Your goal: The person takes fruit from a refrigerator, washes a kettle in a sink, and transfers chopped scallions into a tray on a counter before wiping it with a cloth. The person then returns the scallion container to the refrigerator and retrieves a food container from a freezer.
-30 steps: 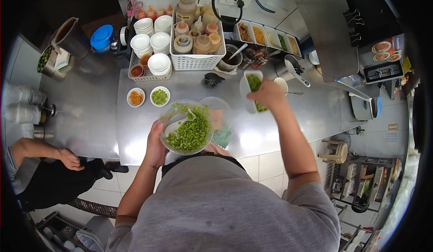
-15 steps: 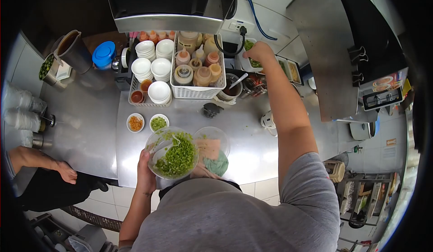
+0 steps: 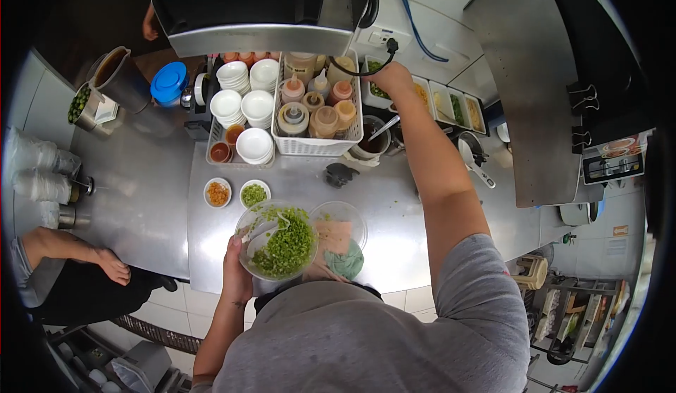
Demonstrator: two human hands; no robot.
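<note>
My left hand (image 3: 239, 266) grips the side of a clear plastic bowl (image 3: 253, 249), which holds chopped greens (image 3: 285, 245) and a pale spoon lying in them. At the back, my right hand (image 3: 392, 78) is closed on the rim of a white container (image 3: 373, 99) of chopped greens; a black cable partly covers the fingertips. Beyond the bowl stand two small white dishes, one with orange diced bits (image 3: 217, 193), the other with light green bits (image 3: 253, 195). A round clear lid (image 3: 352, 213) and a green cloth (image 3: 345, 261) lie to the bowl's right.
Behind are stacked white bowls (image 3: 255, 145) and a white basket (image 3: 317, 148) of sauce bottles. A dark sauce pot (image 3: 370, 143) and more topping containers (image 3: 456, 110) stand to the right. A metal panel (image 3: 517, 111) rises beyond. At left, another person's hand (image 3: 113, 265) is near the counter edge.
The white container under my right hand has moved slightly left and back, beside the other topping containers. My view has shifted a little; my left hand still holds the bowl.
</note>
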